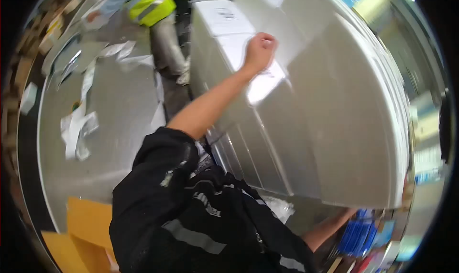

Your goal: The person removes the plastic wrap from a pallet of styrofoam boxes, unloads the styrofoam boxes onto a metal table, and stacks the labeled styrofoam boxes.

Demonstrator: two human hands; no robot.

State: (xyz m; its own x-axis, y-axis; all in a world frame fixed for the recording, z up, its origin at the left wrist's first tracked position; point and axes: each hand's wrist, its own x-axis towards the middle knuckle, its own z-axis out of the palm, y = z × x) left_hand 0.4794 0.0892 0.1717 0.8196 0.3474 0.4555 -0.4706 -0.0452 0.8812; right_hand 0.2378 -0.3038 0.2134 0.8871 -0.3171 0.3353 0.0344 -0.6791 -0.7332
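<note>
My left hand [260,51] is closed like a fist above a white labelled surface [234,46] on a row of pale boxes; whether anything small is inside its fingers is too blurred to tell. At the lower right, my right hand [351,212] reaches to the bottom edge of a large pale grey-white panel or box [351,125], and its fingers are hidden there. A printed label [226,14] shows on the far box top.
A grey table [112,129] on the left bears crumpled white strips [76,129]. An open orange-yellow carton [88,220] is at the lower left. Another person in a yellow vest [152,6] stands beyond the table. Blue items [357,237] lie at the lower right.
</note>
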